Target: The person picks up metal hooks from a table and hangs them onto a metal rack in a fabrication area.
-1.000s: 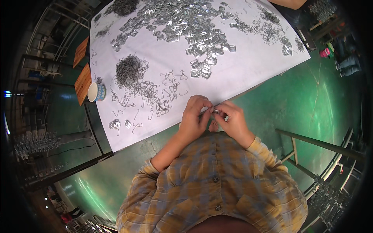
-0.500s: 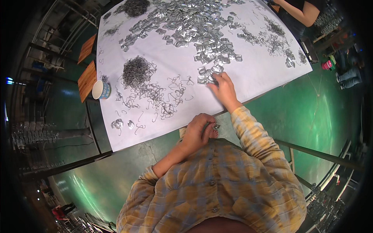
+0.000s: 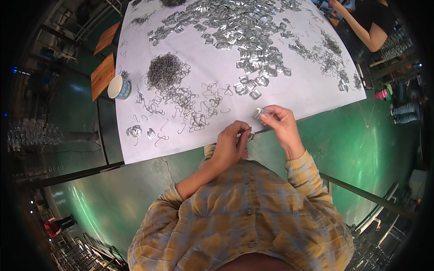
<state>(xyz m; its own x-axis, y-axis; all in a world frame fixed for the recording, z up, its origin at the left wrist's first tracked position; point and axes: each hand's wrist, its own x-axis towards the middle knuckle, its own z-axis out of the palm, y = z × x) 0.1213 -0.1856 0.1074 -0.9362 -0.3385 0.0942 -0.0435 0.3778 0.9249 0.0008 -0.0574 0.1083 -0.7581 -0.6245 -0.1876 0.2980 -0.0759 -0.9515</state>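
Observation:
At the front edge of the white-covered table (image 3: 289,97), my left hand (image 3: 229,143) is closed in a pinch. A small metal clip (image 3: 252,136) sticks out at its fingertips; whether a wire hook is held with it I cannot tell. My right hand (image 3: 285,125) pinches a shiny bent-metal clip (image 3: 258,113) between thumb and fingers, just above the table's near edge. A big heap of similar metal clips (image 3: 260,58) spreads beyond it toward the far side. Left of my hands lies a tangled pile of dark wire hooks (image 3: 165,71), with loose hooks (image 3: 198,121) scattered nearer me.
A paper cup (image 3: 120,87) stands at the table's left edge, near wooden boards (image 3: 103,77). A few clips (image 3: 134,131) lie at the near left corner. More hooks (image 3: 332,63) lie on the right. Another person's arm (image 3: 361,29) shows at the far right.
My right hand has drawn back from the near end of the clip heap toward me, now carrying a clip. My left hand stays in about the same place, still pinching its piece.

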